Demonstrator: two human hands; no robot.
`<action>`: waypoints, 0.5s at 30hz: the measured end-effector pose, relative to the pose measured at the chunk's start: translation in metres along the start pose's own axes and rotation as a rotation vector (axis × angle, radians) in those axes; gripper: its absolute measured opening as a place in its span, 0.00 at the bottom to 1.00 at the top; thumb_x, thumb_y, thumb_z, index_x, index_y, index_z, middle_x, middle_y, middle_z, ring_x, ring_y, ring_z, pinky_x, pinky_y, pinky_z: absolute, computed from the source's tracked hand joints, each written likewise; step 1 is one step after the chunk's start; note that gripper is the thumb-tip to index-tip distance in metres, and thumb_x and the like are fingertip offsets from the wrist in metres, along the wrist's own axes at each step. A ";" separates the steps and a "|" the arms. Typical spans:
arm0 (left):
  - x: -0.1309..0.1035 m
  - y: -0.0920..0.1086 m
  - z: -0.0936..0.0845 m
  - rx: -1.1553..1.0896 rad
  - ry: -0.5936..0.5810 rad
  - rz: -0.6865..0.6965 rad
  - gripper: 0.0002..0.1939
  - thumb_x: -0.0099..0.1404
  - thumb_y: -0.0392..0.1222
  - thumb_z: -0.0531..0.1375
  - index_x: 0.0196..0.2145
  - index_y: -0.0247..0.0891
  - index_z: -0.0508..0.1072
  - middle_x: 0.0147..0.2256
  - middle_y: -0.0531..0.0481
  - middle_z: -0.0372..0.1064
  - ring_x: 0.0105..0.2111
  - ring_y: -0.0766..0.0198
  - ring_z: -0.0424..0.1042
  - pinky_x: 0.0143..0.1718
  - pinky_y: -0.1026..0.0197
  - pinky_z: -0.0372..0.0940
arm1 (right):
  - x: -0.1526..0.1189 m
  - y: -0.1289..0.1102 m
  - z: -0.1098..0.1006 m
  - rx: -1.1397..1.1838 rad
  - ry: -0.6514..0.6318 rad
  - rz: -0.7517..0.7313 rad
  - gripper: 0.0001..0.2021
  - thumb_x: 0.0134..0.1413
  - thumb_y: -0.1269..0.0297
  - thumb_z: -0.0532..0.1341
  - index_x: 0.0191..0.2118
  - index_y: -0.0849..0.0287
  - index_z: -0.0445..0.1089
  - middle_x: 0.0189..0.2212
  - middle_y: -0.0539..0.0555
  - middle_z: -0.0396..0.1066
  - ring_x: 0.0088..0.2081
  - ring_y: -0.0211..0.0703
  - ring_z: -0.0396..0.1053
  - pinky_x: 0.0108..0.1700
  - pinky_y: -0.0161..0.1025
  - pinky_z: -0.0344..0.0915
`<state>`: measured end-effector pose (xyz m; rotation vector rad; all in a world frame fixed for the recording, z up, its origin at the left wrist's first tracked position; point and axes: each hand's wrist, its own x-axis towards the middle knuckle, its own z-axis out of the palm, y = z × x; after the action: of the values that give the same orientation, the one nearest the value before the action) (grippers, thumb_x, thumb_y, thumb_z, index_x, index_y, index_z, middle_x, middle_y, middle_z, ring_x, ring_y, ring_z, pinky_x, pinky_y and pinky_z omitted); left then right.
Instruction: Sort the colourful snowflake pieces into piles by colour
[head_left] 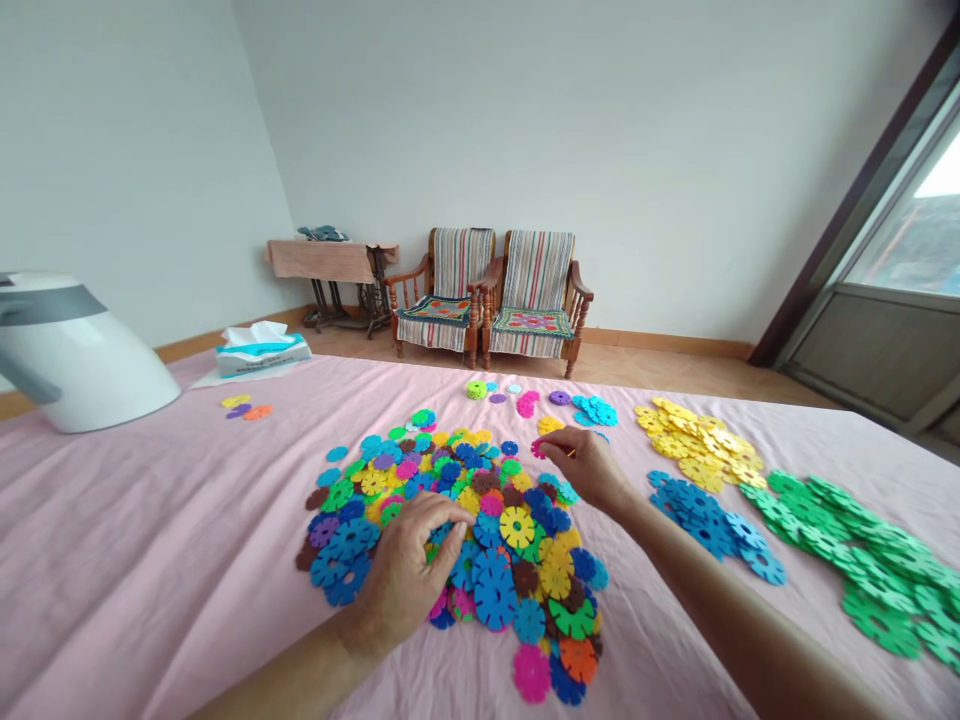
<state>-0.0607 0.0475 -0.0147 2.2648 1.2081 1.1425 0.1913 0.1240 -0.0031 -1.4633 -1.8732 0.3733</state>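
Pinching pink disc [538,450] with right hand [592,468], short of far edge of cloth [187,540] | left hand [412,548] half-curled over pile [493,592], with hold unclear | might drop disc onto yellow discs [550,425] through slim grip

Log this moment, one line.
left hand: at multicoloured pile of notched plastic discs | right hand: holding pink notched plastic disc | nearby: yellow disc pile

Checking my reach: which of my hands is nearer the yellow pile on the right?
Right. Your right hand is left of the yellow pile, apart from it; your left hand is farther left, at the mixed pile.
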 end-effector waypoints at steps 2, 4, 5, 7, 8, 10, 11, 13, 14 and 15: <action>0.000 0.000 0.000 -0.008 0.000 0.001 0.08 0.66 0.37 0.55 0.33 0.40 0.74 0.33 0.49 0.74 0.36 0.60 0.72 0.41 0.57 0.66 | 0.020 0.012 0.002 -0.064 0.078 0.125 0.11 0.53 0.63 0.57 0.30 0.61 0.76 0.24 0.53 0.74 0.25 0.38 0.67 0.26 0.32 0.59; 0.000 0.000 -0.001 -0.015 -0.002 0.004 0.08 0.66 0.37 0.55 0.33 0.40 0.74 0.33 0.49 0.74 0.37 0.60 0.72 0.41 0.58 0.66 | 0.040 0.024 0.004 -0.114 0.133 0.184 0.11 0.51 0.64 0.57 0.31 0.62 0.76 0.24 0.54 0.74 0.24 0.38 0.67 0.24 0.32 0.56; 0.000 0.000 -0.001 -0.020 -0.004 0.005 0.08 0.66 0.37 0.54 0.33 0.40 0.74 0.33 0.49 0.74 0.37 0.60 0.72 0.41 0.57 0.66 | 0.050 0.028 0.006 -0.137 0.154 0.206 0.11 0.50 0.65 0.56 0.31 0.62 0.76 0.25 0.55 0.75 0.25 0.39 0.68 0.24 0.32 0.56; 0.000 -0.001 -0.001 -0.031 -0.009 0.004 0.09 0.66 0.38 0.54 0.34 0.40 0.74 0.33 0.48 0.74 0.37 0.59 0.72 0.41 0.57 0.66 | 0.067 0.035 0.010 -0.182 0.184 0.242 0.11 0.48 0.67 0.57 0.32 0.63 0.76 0.27 0.57 0.76 0.26 0.40 0.69 0.25 0.32 0.56; 0.000 -0.001 -0.001 -0.035 -0.011 0.003 0.09 0.67 0.38 0.54 0.34 0.40 0.74 0.33 0.48 0.74 0.37 0.59 0.72 0.41 0.57 0.66 | 0.074 0.038 0.012 -0.202 0.190 0.255 0.11 0.48 0.68 0.57 0.32 0.63 0.76 0.27 0.58 0.76 0.27 0.40 0.69 0.26 0.33 0.56; -0.001 -0.002 0.000 -0.037 -0.009 0.000 0.08 0.66 0.38 0.54 0.34 0.41 0.74 0.33 0.48 0.74 0.37 0.59 0.72 0.41 0.57 0.66 | 0.087 0.041 0.017 -0.239 0.189 0.275 0.10 0.47 0.69 0.58 0.32 0.64 0.76 0.27 0.60 0.76 0.28 0.41 0.70 0.27 0.33 0.57; -0.001 -0.002 0.000 -0.035 -0.006 -0.002 0.08 0.66 0.38 0.54 0.34 0.41 0.74 0.33 0.48 0.74 0.37 0.59 0.72 0.41 0.57 0.66 | 0.092 0.042 0.019 -0.257 0.185 0.284 0.10 0.47 0.69 0.58 0.32 0.64 0.76 0.28 0.61 0.76 0.29 0.41 0.71 0.27 0.33 0.57; -0.002 -0.002 0.000 -0.027 0.000 -0.005 0.08 0.66 0.37 0.54 0.33 0.41 0.74 0.33 0.49 0.74 0.37 0.59 0.72 0.41 0.57 0.66 | 0.100 0.044 0.025 -0.289 0.170 0.296 0.10 0.48 0.70 0.57 0.32 0.65 0.77 0.30 0.63 0.75 0.31 0.44 0.71 0.29 0.34 0.57; -0.002 -0.002 -0.001 -0.023 0.002 -0.006 0.08 0.66 0.37 0.55 0.33 0.41 0.74 0.33 0.49 0.74 0.37 0.59 0.72 0.41 0.57 0.66 | 0.102 0.045 0.028 -0.299 0.156 0.297 0.11 0.49 0.70 0.57 0.32 0.65 0.77 0.31 0.65 0.75 0.32 0.45 0.71 0.29 0.35 0.58; -0.002 -0.001 -0.001 -0.019 0.005 -0.007 0.08 0.66 0.37 0.55 0.33 0.41 0.74 0.33 0.49 0.74 0.37 0.59 0.72 0.41 0.57 0.66 | 0.104 0.045 0.030 -0.310 0.138 0.297 0.12 0.50 0.71 0.56 0.33 0.66 0.76 0.32 0.66 0.75 0.33 0.47 0.72 0.30 0.35 0.58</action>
<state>-0.0626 0.0464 -0.0157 2.2433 1.2010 1.1525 0.1929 0.2405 -0.0154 -1.9333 -1.6585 0.1160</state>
